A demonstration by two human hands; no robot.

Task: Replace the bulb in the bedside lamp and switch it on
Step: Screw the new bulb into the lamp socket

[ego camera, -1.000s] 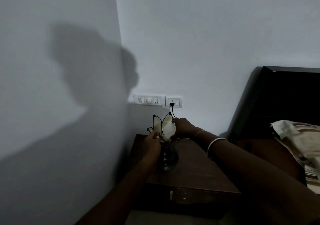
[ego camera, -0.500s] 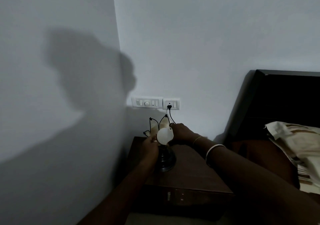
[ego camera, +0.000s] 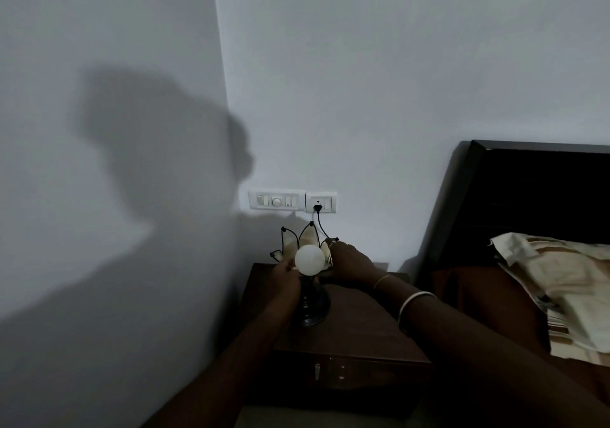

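The bedside lamp (ego camera: 313, 305) has a dark round foot and a petal-shaped shade (ego camera: 308, 238); it stands at the back left of a dark wooden nightstand (ego camera: 356, 332). A white round bulb (ego camera: 309, 259) sits in front of the petals, unlit. My left hand (ego camera: 284, 280) pinches the bulb from below and left, at its neck. My right hand (ego camera: 350, 262) grips the shade's right petals. The lamp's black cord runs up to a plug in the wall socket (ego camera: 318, 208). The lamp holder is hidden behind the bulb and my fingers.
A switch plate (ego camera: 276, 200) with a dial sits left of the socket. A dark headboard (ego camera: 528, 190) and a bed with a cream pillow (ego camera: 561, 282) are on the right. A wall corner closes the left side. The nightstand has a drawer front (ego camera: 343, 371).
The bulb has come forward out of the petals and now shows as a full round globe. My left hand shifted under it; my right hand stays on the shade.
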